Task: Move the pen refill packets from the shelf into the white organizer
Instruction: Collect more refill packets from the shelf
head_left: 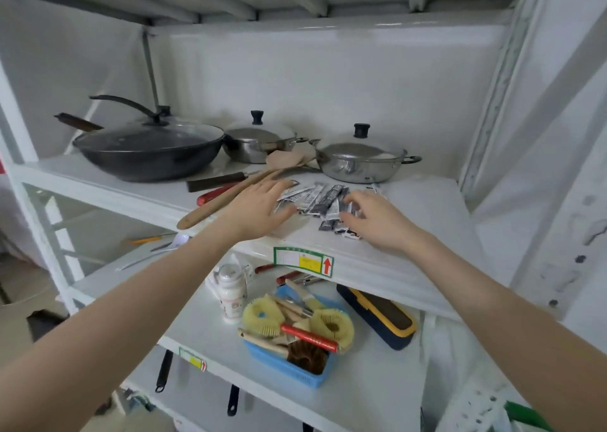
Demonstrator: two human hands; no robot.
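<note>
A loose pile of several pen refill packets [323, 200], grey, black and white, lies on the white shelf [410, 221] in front of a steel pot. My left hand [258, 206] is spread flat at the pile's left edge, fingers apart, touching the nearest packets. My right hand [374, 219] hovers over the pile's right side with curled fingers resting on packets; no packet is lifted. The white organizer is not in view.
Behind the pile stand a black wok with glass lid [147, 145] and two lidded steel pots [359, 162] [259, 142]. A wooden spatula [230, 195], a knife and a red handle lie left. The lower shelf holds a blue basket [289, 366], a bottle [231, 292] and a dark case [377, 315].
</note>
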